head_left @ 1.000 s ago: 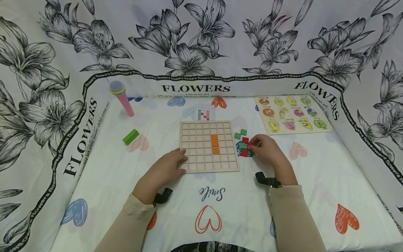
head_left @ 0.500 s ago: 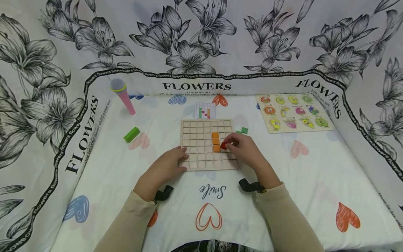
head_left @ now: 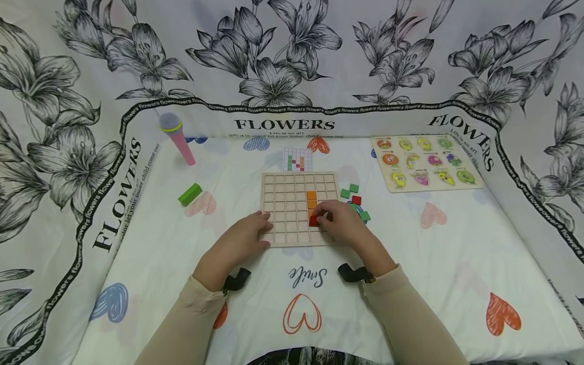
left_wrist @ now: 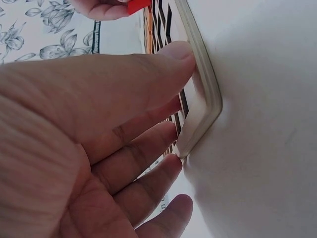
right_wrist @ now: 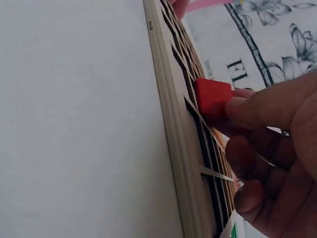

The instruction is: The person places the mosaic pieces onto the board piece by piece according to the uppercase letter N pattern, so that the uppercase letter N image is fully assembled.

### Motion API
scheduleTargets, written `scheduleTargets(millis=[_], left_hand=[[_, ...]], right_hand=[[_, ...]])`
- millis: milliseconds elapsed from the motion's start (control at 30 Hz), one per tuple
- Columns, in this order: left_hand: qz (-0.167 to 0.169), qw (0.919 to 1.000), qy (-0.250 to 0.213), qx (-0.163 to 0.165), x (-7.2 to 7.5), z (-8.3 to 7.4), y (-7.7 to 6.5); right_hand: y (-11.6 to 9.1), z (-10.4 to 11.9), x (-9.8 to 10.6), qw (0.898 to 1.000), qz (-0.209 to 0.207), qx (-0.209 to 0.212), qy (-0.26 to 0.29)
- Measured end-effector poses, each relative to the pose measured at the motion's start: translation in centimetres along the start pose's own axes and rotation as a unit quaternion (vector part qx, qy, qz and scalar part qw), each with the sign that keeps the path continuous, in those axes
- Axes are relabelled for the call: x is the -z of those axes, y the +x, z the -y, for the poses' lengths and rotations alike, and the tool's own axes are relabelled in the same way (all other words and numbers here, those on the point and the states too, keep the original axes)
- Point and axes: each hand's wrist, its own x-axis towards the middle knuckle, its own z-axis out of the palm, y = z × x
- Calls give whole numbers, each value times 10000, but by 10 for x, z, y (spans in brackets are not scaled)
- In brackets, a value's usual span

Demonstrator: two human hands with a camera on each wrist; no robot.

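Observation:
A wooden grid board (head_left: 286, 232) lies mid-table. My left hand (head_left: 242, 237) rests on its left edge, thumb on the near corner and the other fingers nearly straight, as the left wrist view (left_wrist: 124, 134) shows. Between thumb and finger my right hand (head_left: 344, 223) pinches a red square tile (right_wrist: 213, 96), tilted over the grid, just nearer than the orange tiles (head_left: 311, 199) set in one column. Its lower edge sits right at the grid slats. The right fingers overlap part of the orange column in the head view.
Right of the board lie several green tiles (head_left: 354, 188) and a loose red tile (head_left: 357, 200). Behind it is a small pattern card (head_left: 298, 159). A fruit board (head_left: 426, 163) lies back right; a green block (head_left: 189, 194) and pink toy microphone (head_left: 182, 144) are left.
My right hand has moved left from the loose tiles to the board, bringing a red tile, then slightly nearer, below the orange column. My left hand has stayed at the board's edge.

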Motion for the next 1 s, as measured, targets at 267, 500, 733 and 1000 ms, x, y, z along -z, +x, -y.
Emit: scheduleTargets(millis=[267,500,733,1000], left_hand=[[-2,10000,-54,-11,1,0,-1],[-4,10000,-55,-9,1,-1,-1],[-30,10000,-12,-62,0,0,0],[-9,10000,22,-59,-1,2,1]], right_hand=[[-2,1,-1,9995,298,71,48],[-1,0,-4,9996,163,169,-126],[-2,6,-5,9994,136,68,-304],[-4,1,2,9998,-17,79,-163]])
